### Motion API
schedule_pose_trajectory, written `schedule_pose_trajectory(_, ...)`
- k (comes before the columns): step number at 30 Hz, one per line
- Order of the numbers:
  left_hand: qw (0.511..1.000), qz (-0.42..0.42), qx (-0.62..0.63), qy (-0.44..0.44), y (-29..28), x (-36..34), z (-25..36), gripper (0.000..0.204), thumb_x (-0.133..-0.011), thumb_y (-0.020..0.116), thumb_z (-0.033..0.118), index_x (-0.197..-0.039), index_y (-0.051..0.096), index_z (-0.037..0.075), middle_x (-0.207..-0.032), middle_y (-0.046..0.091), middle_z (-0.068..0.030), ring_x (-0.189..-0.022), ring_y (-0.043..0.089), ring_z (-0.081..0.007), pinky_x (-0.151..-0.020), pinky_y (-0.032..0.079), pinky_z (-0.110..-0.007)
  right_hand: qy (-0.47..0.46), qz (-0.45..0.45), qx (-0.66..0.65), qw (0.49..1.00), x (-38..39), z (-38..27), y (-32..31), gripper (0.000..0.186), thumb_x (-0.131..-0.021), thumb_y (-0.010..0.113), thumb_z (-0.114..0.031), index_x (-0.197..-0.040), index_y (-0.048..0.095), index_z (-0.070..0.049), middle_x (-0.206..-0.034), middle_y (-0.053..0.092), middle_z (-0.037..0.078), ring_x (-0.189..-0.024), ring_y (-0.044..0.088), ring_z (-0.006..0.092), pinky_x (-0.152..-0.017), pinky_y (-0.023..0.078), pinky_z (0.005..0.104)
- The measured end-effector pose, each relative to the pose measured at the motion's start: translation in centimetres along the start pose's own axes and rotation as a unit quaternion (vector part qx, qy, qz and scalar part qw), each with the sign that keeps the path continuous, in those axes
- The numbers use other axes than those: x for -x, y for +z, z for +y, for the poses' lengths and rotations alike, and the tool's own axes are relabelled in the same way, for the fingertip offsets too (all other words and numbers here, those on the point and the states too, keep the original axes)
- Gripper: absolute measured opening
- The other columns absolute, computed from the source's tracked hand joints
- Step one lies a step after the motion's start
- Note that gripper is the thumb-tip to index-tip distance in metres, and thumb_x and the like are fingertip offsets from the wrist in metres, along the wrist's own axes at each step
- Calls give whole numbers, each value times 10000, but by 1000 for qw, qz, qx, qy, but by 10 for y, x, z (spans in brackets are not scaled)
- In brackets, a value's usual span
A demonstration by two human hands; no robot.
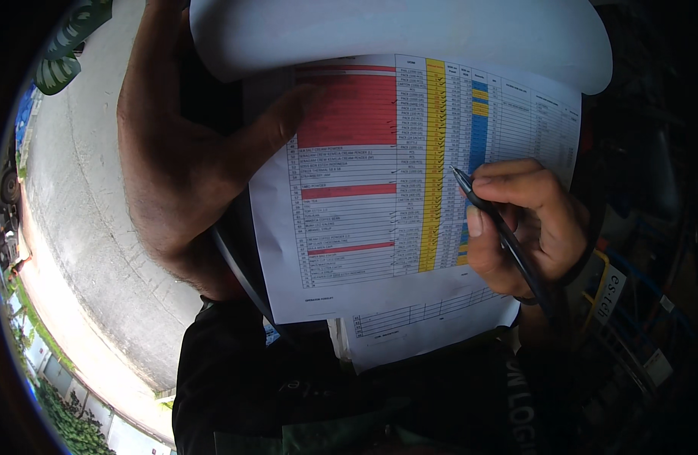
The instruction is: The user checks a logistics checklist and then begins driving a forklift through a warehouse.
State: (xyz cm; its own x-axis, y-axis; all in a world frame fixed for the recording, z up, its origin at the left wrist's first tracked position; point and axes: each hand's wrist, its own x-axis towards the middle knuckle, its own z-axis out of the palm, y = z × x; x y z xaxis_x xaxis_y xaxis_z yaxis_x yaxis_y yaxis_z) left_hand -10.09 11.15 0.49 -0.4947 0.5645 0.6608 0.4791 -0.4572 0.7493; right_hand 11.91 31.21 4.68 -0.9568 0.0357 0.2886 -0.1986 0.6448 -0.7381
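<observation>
A printed checklist sheet (364,297) with red, yellow and blue table cells lies in front of me, small pen ticks running down its columns. My left hand (178,167) grips the papers at their left side. Its thumb presses on the red cells, while the other fingers are hidden behind. Over the top of the sheet curls a turned-up white page (410,34). A black pen (507,239) is pinched in my right hand (539,220), its tip at the yellow column's right edge. More sheets (410,341) show below the checklist.
Grey concrete ground (83,174) spreads on the left, with green leaves (68,45) at the upper left. At the lower right, a yellow bar (598,284) and blue tubes with white labels stand in shadow. My dark clothing fills the bottom.
</observation>
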Motion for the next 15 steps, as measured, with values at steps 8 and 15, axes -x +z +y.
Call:
schedule_pose_trajectory(8,991,30,-86,-95,7,10,20,941,-819,781,-72,-1618,284,-49,-1504,502,-321,-1387,561,-423,-1144,504,-540,7,30,-15,999,0,0,5,158,-843,779,-69,-938,661,-24,-793,712,55,-578,582,46,-453,395,206)
schedule_pose_trajectory(15,993,8,-116,-6,-5,15,-6,947,-815,809,-6,-1601,286,-81,-1503,516,-313,-1382,564,-392,-1156,475,-513,-5,12,-11,1000,-1,0,2,165,-841,786,-66,-922,648,-27,-781,703,57,-576,586,56,-457,415,214)
